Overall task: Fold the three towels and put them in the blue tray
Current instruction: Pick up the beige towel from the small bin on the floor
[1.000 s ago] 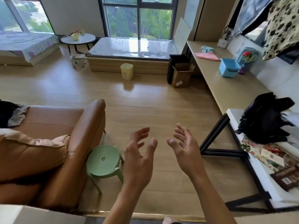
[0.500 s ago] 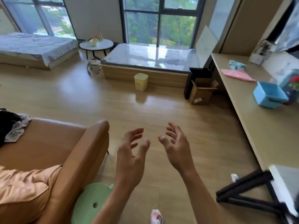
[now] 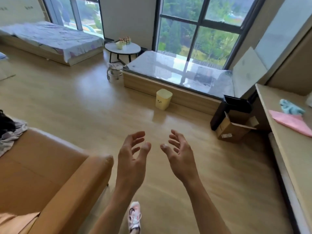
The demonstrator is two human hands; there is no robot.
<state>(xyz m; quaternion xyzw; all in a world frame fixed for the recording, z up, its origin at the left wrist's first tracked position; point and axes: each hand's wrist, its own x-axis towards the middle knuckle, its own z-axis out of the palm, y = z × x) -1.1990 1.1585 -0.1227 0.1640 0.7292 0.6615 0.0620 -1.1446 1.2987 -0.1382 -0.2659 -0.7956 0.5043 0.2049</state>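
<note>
Two empty hands lead us: our left hand (image 3: 130, 159) and right hand (image 3: 180, 157) hang loose over the floor, fingers spread, holding nothing. Farther right, on the tabletop (image 3: 287, 146), lie a flat pink towel (image 3: 291, 121) and a crumpled teal towel (image 3: 291, 108) touching it; we judge both soft, light and floppy, best pinched at corners. A third towel is not visible. Since half a second ago, the view has swung left, and the blue tray has left the frame.
</note>
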